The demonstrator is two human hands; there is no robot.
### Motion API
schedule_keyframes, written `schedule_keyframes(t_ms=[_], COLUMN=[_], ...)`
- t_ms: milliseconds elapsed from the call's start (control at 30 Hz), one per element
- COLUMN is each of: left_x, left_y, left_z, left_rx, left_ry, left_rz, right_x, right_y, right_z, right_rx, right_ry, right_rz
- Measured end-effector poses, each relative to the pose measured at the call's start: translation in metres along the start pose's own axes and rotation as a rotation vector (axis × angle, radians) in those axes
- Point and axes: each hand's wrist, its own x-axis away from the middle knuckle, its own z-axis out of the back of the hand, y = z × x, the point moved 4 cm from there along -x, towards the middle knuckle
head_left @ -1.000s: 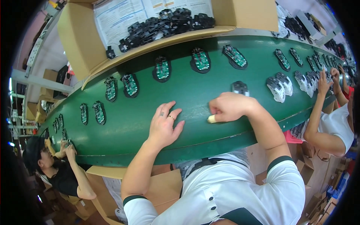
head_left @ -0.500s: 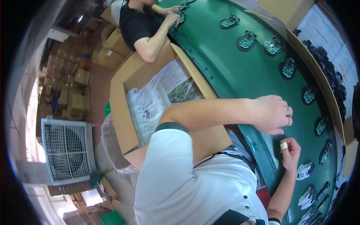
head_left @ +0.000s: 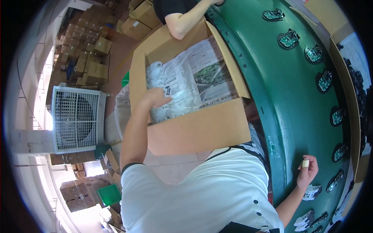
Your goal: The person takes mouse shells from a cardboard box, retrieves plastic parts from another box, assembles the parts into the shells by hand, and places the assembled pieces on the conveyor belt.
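My left hand (head_left: 156, 97) reaches down into an open cardboard box (head_left: 194, 130), its fingers closed at the white plastic parts (head_left: 176, 106). One of these parts with a dark mark lies right beside the fingers; what the fingertips grip is hidden. The parts lie on printed paper sheets (head_left: 215, 75) inside the box. My right hand (head_left: 307, 173) hovers over the near right of the green bench (head_left: 279, 97), with loosely curled fingers and nothing visible in them. A pale yellow band (head_left: 305, 163) wraps its thumb. Just below it is a white shell part (head_left: 312, 192).
Black oval pieces with green circuit boards (head_left: 325, 81) line the bench's far side. More white shells (head_left: 304, 220) lie at lower right. A co-worker's arm (head_left: 186, 21) leans over the box's far edge. An air cooler (head_left: 77, 119) and stacked cartons (head_left: 91, 73) stand left.
My left hand has swung from over the bench, near my right hand, leftward into the box. My right hand stays over the bench. The view has shifted, showing more of the box.
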Motion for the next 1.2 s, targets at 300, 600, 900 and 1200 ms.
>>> schedule_keyframes(t_ms=[300, 600, 900, 1200], left_x=[0.004, -0.017, -0.036, -0.013], left_y=[-0.002, 0.074, 0.066, 0.112], left_z=[0.019, -0.051, -0.076, -0.022], left_rx=[0.08, -0.365, -0.445, -0.177], left_ry=[0.312, -0.186, -0.071, 0.421], left_rz=[-0.478, -0.343, -0.371, -0.538], right_x=[-0.005, -0.008, -0.014, -0.018], right_y=[0.003, 0.006, -0.014, -0.028], right_z=[0.003, 0.008, -0.003, -0.002], right_rx=[-0.095, -0.156, -0.192, -0.268], right_ry=[-0.024, -0.01, -0.006, 0.01], right_rz=[0.005, -0.019, -0.126, -0.232])
